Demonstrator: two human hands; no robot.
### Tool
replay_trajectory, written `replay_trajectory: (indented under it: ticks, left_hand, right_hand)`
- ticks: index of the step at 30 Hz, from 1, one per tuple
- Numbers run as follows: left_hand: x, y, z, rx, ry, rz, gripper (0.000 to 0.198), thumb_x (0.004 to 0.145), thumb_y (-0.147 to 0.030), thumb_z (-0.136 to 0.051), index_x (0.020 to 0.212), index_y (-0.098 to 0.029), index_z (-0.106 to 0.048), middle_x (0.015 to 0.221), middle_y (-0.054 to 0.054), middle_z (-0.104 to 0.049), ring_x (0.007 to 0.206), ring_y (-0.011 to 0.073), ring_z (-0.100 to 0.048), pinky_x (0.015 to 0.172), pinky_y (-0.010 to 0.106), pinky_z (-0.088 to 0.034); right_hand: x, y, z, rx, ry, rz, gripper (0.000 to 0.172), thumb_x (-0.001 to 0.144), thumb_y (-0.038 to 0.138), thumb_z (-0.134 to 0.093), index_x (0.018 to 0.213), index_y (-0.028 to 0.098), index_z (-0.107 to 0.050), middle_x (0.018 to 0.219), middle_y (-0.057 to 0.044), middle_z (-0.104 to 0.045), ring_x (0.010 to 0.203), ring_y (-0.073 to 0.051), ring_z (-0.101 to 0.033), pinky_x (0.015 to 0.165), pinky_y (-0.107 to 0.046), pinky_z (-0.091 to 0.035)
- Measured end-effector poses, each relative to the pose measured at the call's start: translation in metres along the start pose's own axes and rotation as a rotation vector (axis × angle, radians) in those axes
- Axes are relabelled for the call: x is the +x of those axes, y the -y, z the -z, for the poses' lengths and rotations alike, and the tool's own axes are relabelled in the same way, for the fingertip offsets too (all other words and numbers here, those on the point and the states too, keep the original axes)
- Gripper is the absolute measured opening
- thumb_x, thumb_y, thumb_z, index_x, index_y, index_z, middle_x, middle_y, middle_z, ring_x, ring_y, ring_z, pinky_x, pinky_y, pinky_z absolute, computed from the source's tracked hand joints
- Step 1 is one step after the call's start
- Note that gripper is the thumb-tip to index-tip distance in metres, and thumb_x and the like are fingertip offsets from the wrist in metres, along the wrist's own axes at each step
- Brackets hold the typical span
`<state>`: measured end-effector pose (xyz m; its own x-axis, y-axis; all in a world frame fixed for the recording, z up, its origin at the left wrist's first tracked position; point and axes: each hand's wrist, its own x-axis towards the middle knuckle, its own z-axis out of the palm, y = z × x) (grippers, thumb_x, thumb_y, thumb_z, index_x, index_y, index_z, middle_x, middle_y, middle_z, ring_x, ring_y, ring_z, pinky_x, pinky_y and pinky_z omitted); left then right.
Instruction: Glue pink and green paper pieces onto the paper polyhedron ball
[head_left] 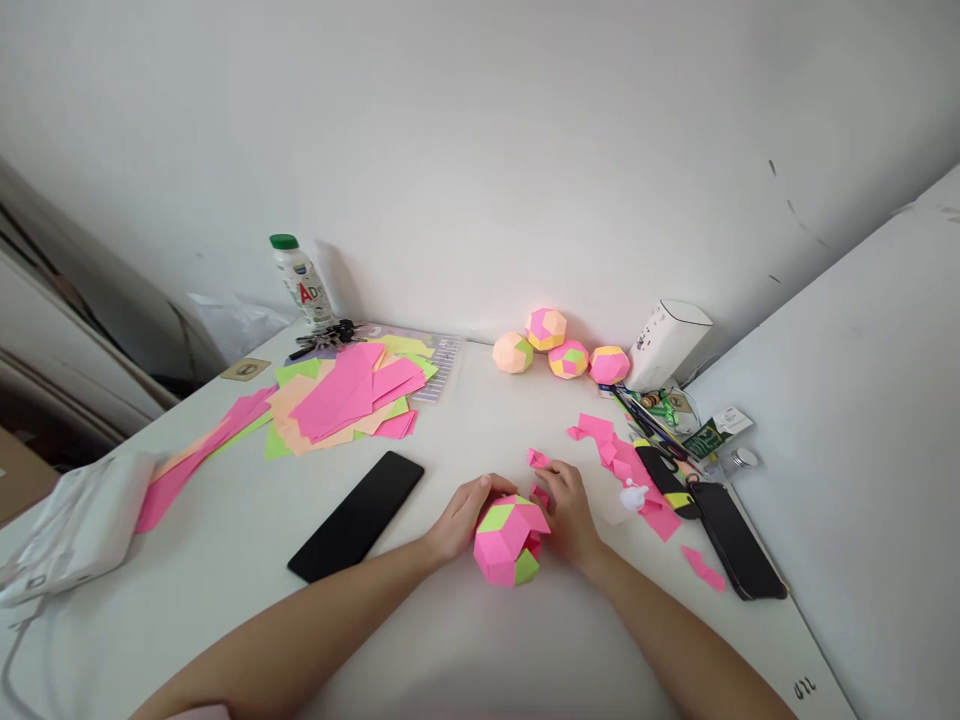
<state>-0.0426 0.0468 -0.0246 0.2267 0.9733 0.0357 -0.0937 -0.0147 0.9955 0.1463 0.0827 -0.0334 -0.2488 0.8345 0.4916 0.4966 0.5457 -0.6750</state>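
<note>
A pink and green folded-paper ball (504, 543) stands near the front middle of the white table, with a gap and loose flaps on its right side. My left hand (463, 517) is wrapped round the ball's upper left side. At the ball's right is my right hand (568, 507), its fingers bent round a small folded pink piece (538, 459) at the fingertips. Another small pink piece (540, 495) shows between that hand and the ball. The palm side of my right hand is hidden.
Several finished paper balls (568, 359) sit by the wall. Loose coloured paper (337, 395) and a black phone (356, 515) lie left. At right are pink strips (658, 512), a small white figure (633, 496), a cutter (666, 478), another phone (736, 540) and a white holder (667, 343).
</note>
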Motion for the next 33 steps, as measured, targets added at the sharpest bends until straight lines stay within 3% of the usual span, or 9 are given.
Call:
replay_trajectory:
  ticks: [7, 12, 22, 29, 33]
  left_hand:
    - [0.001, 0.002, 0.001, -0.014, 0.041, -0.031, 0.050, 0.094, -0.048, -0.026, 0.095, -0.015, -0.063, 0.098, 0.008, -0.064, 0.087, 0.0203, -0.061, 0.080, 0.034, -0.047]
    - [0.001, -0.001, 0.001, -0.009, 0.057, -0.037, 0.048, 0.093, -0.047, -0.028, 0.095, -0.014, -0.063, 0.096, 0.008, -0.065, 0.087, 0.0202, -0.060, 0.080, 0.033, -0.047]
    - [0.001, -0.005, -0.001, 0.001, 0.034, -0.013, 0.048, 0.092, -0.048, -0.031, 0.090, -0.014, -0.066, 0.092, 0.008, -0.067, 0.086, 0.0204, -0.061, 0.079, 0.033, -0.046]
    - [0.003, -0.003, -0.002, -0.003, -0.007, -0.001, 0.051, 0.092, -0.049, -0.029, 0.088, -0.014, -0.066, 0.091, 0.009, -0.067, 0.084, 0.0209, -0.062, 0.079, 0.035, -0.049]
    - [0.005, -0.015, -0.001, 0.002, -0.159, -0.034, 0.047, 0.092, -0.046, -0.030, 0.084, -0.014, -0.064, 0.091, 0.009, -0.066, 0.085, 0.0207, -0.060, 0.082, 0.036, -0.048]
  right_hand:
    - [-0.001, -0.003, 0.000, -0.103, 0.063, 0.078, 0.016, 0.082, 0.015, -0.054, 0.070, 0.019, -0.064, 0.090, -0.010, -0.061, 0.089, -0.025, -0.055, 0.077, -0.041, -0.049]
    - [0.000, -0.003, 0.000, -0.113, 0.082, 0.130, 0.010, 0.079, 0.014, -0.060, 0.072, 0.018, -0.066, 0.084, -0.010, -0.064, 0.084, -0.025, -0.056, 0.074, -0.041, -0.049]
    - [-0.001, -0.003, 0.002, -0.118, 0.092, 0.201, 0.017, 0.088, 0.018, -0.053, 0.078, 0.021, -0.066, 0.082, -0.008, -0.070, 0.083, -0.025, -0.060, 0.076, -0.043, -0.050]
    - [-0.001, 0.007, 0.011, -0.066, -0.033, 0.167, 0.021, 0.093, 0.018, -0.042, 0.087, 0.022, -0.061, 0.089, -0.008, -0.066, 0.084, -0.021, -0.063, 0.072, -0.037, -0.054]
    - [0.003, 0.039, 0.036, -0.015, -0.129, 0.194, 0.016, 0.093, 0.015, -0.043, 0.093, 0.022, -0.057, 0.093, -0.008, -0.064, 0.092, -0.021, -0.061, 0.078, -0.037, -0.053]
